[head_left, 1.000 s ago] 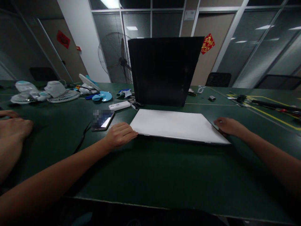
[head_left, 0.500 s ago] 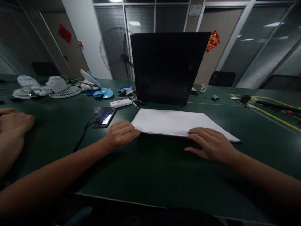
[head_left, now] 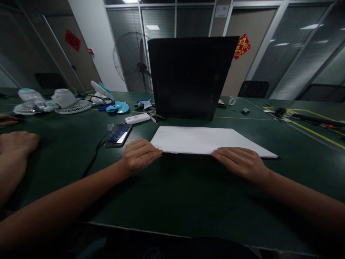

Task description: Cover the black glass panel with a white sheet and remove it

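A flat white sheet-like panel (head_left: 192,139) with a thin dark edge lies in front of me, its near side slightly off the green table (head_left: 172,201). At its near left corner, my left hand (head_left: 140,155) is closed, thumb and fingers pinching the edge. Farther right along the same edge, my right hand (head_left: 241,162) pinches it too, thumb hidden beneath. Just behind the white panel, a tall black panel (head_left: 192,77) stands upright, leaning back a little.
Left of my left hand lie a phone (head_left: 118,135) and a white oblong device (head_left: 137,118). Fan parts (head_left: 72,106) and blue blades (head_left: 118,107) sit farther left. Another person's hand (head_left: 20,142) rests at the left edge. Rods and yellow strips (head_left: 304,117) lie to the right.
My right hand has closed on the near edge, its thumb moving in from below. The panel's right corner has risen slightly. Another person's second hand shows more at far left.
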Available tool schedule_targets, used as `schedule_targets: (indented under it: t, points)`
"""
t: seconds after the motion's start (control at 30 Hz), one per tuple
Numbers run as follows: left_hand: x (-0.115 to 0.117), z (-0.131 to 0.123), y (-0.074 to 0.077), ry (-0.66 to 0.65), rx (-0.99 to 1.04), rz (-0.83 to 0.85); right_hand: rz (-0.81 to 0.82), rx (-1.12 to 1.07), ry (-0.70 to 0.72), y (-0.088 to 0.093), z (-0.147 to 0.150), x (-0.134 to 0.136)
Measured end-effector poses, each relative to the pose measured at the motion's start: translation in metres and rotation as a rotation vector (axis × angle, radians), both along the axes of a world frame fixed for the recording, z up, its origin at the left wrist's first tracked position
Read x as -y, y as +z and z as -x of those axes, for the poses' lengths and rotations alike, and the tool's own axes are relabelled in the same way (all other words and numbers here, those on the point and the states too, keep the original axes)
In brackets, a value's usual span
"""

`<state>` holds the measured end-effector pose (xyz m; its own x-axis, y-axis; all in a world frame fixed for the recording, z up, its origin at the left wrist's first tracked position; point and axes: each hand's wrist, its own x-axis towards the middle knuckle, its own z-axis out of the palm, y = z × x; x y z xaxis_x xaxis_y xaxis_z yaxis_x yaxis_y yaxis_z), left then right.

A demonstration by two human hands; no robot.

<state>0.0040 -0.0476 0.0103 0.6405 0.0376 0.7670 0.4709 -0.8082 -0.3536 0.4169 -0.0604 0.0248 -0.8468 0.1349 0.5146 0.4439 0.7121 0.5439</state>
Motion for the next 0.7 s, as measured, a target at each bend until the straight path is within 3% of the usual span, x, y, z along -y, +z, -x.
schedule_targets:
  t: [0.23,0.5,0.7]
  points:
    - [-0.002,0.004,0.005,0.096,0.010,0.056,0.016,-0.073,-0.192,0.012,-0.017,-0.008]
    - [-0.014,0.014,0.001,0.398,0.087,0.353,-0.088,-0.237,-0.629,0.057,-0.073,-0.016]
    - [-0.023,0.011,-0.007,0.497,0.023,0.542,-0.042,-0.149,-1.123,0.078,-0.112,-0.019]
